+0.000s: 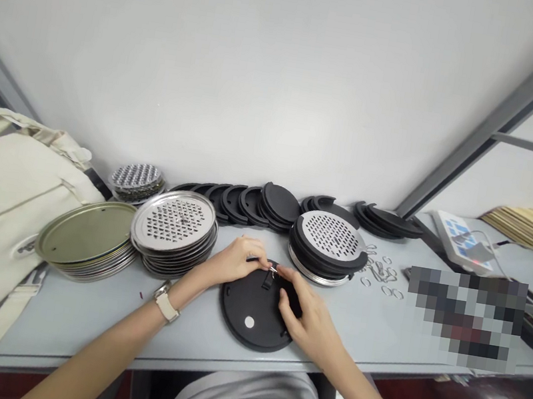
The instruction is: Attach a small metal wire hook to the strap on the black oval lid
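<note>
A round black disc (250, 301) lies on the table in front of me, with a white round spot and small slots near its rim. At its far edge sits a small shiny metal ring (273, 270), beside a short black tab (267, 281). My left hand (243, 260), a watch on its wrist, reaches in from the left with its fingers closed at the ring. From the right, my right hand (306, 315) meets it there with its index fingertip; its thumb is over the disc. The fingertips partly hide the ring.
Stacked perforated metal discs (176, 222) and olive round trays (86, 235) stand left, near a cream bag (7, 206). Black discs (281, 203) line the wall. Right are a grate-topped stack (331, 237), loose metal rings (381, 271), a white box (462, 241) and a pixelated patch.
</note>
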A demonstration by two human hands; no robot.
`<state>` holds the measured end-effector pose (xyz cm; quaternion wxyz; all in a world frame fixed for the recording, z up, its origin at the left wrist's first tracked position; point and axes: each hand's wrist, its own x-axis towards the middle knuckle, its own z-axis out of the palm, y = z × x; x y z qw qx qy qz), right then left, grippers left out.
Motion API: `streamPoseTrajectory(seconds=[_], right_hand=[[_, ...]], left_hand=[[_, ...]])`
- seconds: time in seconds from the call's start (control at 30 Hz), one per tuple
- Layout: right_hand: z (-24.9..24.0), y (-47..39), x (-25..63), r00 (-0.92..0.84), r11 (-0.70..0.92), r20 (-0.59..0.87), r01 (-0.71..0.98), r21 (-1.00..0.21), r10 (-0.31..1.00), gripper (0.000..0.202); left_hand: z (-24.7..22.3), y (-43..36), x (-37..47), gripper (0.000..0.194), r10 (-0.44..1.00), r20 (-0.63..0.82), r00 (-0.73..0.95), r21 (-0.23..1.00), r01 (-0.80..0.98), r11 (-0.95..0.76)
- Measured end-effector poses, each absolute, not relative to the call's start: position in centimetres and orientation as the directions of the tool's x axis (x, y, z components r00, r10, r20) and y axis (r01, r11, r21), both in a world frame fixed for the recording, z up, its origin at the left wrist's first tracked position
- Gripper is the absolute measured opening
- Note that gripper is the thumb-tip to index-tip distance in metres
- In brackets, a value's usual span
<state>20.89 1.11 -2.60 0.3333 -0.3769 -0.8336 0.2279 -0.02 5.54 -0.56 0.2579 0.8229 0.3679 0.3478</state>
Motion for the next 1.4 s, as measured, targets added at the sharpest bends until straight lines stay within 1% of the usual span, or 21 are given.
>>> streamPoseTrajectory(seconds=[0.2, 0.4, 0.6, 0.77, 0.97, 1.2, 1.3, 1.4], right_hand=[[-2.4, 1.1, 20.8, -0.489, 0.608, 0.385, 0.472, -0.638, 0.783, 0.037], [-2.3, 1.3, 21.0, -0.5, 0.594, 0.368, 0.433, -0.678, 0.784, 0.033], [-2.4, 1.7, 21.3, -0.493, 0.566, 0.353, 0.395, -0.724, 0.795, 0.029], [-2.4, 1.9, 21.4, -0.479, 0.562, 0.367, 0.366, -0.742, 0.797, 0.028], [-2.4, 2.0, 21.4, -0.449, 0.561, 0.391, 0.35, -0.751, 0.803, 0.027], [-2.4, 2.2, 21.5, -0.418, 0.564, 0.41, 0.371, -0.737, 0.811, 0.02], [-2.5, 2.3, 21.5, -0.408, 0.571, 0.422, 0.378, -0.729, 0.809, 0.02], [-2.6, 2.4, 21.5, -0.407, 0.572, 0.423, 0.382, -0.726, 0.809, 0.018]], left_hand=[[-0.4, 5.6, -0.2, 0.016, 0.784, 0.368, 0.499, 0.68, 0.43, -0.593], [-0.2, 5.7, -0.5, 0.013, 0.786, 0.338, 0.518, 0.694, 0.427, -0.58], [-0.2, 5.5, -0.5, 0.013, 0.78, 0.348, 0.521, 0.659, 0.456, -0.598], [0.0, 5.2, -0.2, 0.017, 0.776, 0.344, 0.529, 0.611, 0.501, -0.613], [0.4, 4.7, 0.4, 0.012, 0.756, 0.385, 0.529, 0.549, 0.527, -0.649], [0.6, 4.2, 0.9, 0.015, 0.727, 0.398, 0.559, 0.47, 0.557, -0.685], [0.6, 4.1, 1.0, 0.015, 0.718, 0.436, 0.543, 0.466, 0.547, -0.696], [0.6, 4.0, 1.1, 0.014, 0.729, 0.47, 0.498, 0.491, 0.539, -0.684]])
